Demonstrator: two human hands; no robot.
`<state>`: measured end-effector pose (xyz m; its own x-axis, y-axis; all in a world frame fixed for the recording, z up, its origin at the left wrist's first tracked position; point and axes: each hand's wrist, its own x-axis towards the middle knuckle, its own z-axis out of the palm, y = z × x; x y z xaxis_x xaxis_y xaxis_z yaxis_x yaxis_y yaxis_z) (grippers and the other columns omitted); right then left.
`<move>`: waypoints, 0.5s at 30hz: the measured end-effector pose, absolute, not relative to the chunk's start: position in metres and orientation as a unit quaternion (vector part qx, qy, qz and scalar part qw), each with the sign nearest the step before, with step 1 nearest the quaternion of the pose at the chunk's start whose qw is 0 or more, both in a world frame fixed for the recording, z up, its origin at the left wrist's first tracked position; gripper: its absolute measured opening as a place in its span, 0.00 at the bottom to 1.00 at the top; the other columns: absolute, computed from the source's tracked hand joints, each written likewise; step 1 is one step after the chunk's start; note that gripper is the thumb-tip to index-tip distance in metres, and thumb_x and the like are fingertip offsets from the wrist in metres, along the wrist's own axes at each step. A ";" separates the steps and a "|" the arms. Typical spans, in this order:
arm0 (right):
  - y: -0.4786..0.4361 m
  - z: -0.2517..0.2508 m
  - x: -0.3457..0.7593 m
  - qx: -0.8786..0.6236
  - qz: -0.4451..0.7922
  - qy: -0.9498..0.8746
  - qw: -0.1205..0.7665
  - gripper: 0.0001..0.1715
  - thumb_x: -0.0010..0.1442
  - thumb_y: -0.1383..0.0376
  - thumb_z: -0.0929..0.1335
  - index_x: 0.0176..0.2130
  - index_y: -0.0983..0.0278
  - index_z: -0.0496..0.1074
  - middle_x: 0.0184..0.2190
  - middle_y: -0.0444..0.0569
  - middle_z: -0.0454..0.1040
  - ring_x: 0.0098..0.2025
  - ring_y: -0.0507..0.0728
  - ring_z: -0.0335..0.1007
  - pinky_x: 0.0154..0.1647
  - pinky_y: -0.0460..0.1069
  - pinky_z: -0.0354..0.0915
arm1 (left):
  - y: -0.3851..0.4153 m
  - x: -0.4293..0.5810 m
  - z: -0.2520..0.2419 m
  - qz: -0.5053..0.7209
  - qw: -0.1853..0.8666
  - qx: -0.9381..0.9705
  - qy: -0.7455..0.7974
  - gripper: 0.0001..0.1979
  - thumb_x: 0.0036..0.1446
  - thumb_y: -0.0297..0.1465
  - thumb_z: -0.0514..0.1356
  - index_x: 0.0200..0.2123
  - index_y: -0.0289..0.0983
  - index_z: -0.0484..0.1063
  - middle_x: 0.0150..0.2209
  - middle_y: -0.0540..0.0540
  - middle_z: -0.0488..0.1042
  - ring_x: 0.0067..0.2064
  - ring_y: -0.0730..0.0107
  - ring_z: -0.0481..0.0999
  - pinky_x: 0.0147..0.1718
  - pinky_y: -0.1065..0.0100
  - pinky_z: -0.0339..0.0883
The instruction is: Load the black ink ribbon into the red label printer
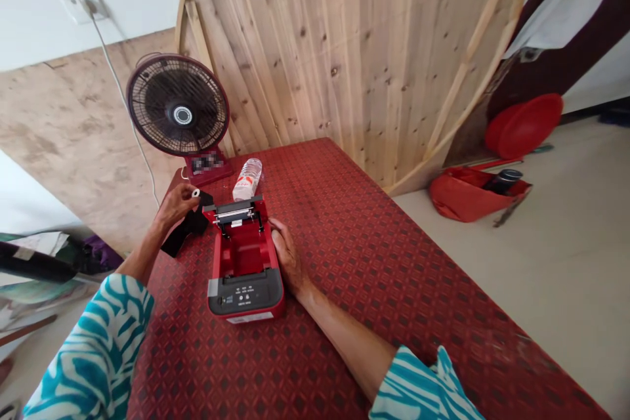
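A small red printer [245,264] with a grey button panel lies on the table, its lid open and the paper bay empty. My right hand [288,256] rests flat against the printer's right side, fingers together along it. My left hand [178,202] is closed on a small black part with a white end, held just left of the open lid. A black piece [186,233] lies under that hand on the cloth.
A red patterned cloth covers the table [394,289]. A clear water bottle [247,178] lies behind the printer. A dark red fan [178,108] stands at the table's far left corner, its cord running up the wall. A round wooden board [354,46] leans behind; red tubs [522,125] sit on the floor.
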<state>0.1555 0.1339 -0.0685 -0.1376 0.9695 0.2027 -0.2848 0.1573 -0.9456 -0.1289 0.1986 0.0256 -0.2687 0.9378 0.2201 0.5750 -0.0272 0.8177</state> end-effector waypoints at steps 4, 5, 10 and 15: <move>0.134 -0.068 0.156 -0.343 0.549 -0.512 0.565 0.22 0.62 0.53 0.59 0.52 0.58 0.66 0.54 0.48 0.70 0.58 0.57 0.62 0.62 0.55 0.55 | 0.154 -0.133 0.044 0.493 0.249 0.547 0.629 0.25 0.39 0.46 0.67 0.37 0.35 0.71 0.28 0.48 0.76 0.28 0.69 0.75 0.27 0.71 0.67; 0.134 -0.067 0.156 -0.344 0.549 -0.512 0.563 0.22 0.62 0.53 0.59 0.52 0.57 0.66 0.55 0.48 0.70 0.59 0.57 0.62 0.62 0.55 0.55 | 0.142 -0.133 0.048 0.512 0.275 0.533 0.615 0.26 0.40 0.46 0.67 0.38 0.36 0.71 0.27 0.49 0.76 0.27 0.69 0.75 0.26 0.71 0.67; 0.134 -0.066 0.156 -0.351 0.548 -0.515 0.558 0.22 0.63 0.52 0.59 0.52 0.56 0.67 0.55 0.47 0.70 0.58 0.57 0.63 0.61 0.56 0.56 | 0.089 -0.110 0.051 0.589 0.421 0.451 0.522 0.22 0.40 0.36 0.70 0.40 0.36 0.73 0.31 0.47 0.79 0.31 0.65 0.78 0.29 0.69 0.72; 0.133 -0.065 0.156 -0.348 0.550 -0.508 0.564 0.23 0.62 0.51 0.60 0.52 0.57 0.67 0.55 0.48 0.70 0.58 0.57 0.63 0.61 0.55 0.57 | 0.061 -0.063 0.045 0.550 0.496 0.483 0.468 0.14 0.47 0.37 0.68 0.36 0.35 0.73 0.32 0.44 0.79 0.33 0.61 0.79 0.30 0.67 0.73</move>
